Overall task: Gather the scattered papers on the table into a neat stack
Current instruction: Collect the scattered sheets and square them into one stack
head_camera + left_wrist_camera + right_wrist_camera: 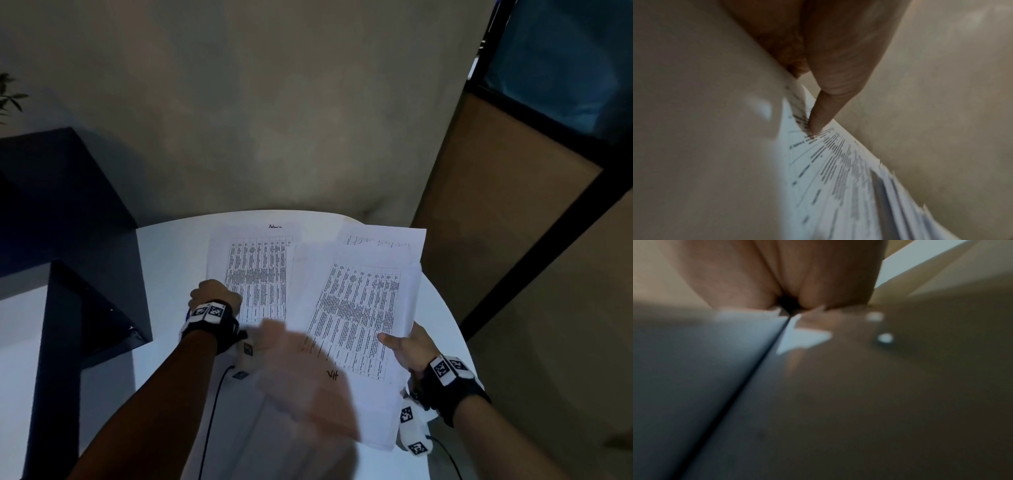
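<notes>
Fingers (818,116) of the left hand (214,294) pinch the near left corner of a printed sheet (257,270) lying flat on the round white worktop (161,260), with a bare strip between the sheet's left edge and the rim. Right hand (409,346), thumb on top, grips a bundle of papers (359,308) by its right edge; the bundle overlaps the sheet's right edge, and its far corner juts past the rim toward a brown partition (496,222). A blurred loose page (308,394) shows between the forearms.
</notes>
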